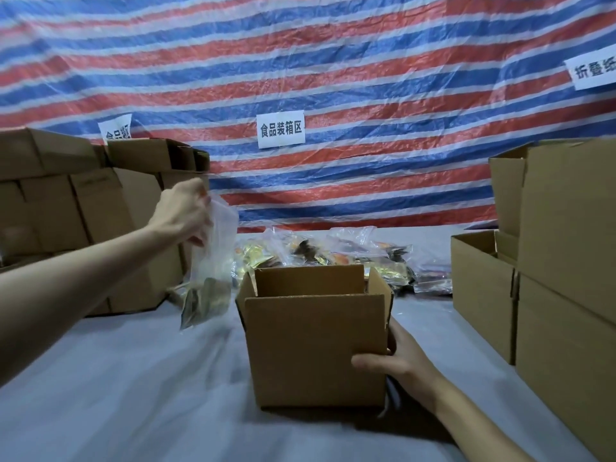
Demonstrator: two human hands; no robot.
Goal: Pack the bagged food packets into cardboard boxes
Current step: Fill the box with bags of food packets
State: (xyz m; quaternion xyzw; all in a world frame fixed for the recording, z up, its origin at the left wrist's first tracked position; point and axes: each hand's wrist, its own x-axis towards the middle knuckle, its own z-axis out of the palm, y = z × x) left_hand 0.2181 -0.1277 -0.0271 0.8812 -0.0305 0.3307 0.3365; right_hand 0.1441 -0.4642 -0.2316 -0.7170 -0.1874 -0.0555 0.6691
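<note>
- Left hand (185, 211) pinches the top of a clear bagged food packet (208, 278), which hangs below it
- Right hand (400, 358) grips the open cardboard box's (316, 348) right side, thumb across its front

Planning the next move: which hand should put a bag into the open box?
Left. The left hand pinches a clear bag by its top, hanging just left of the open box. The right hand grips the box's right corner, steadying it.
</note>
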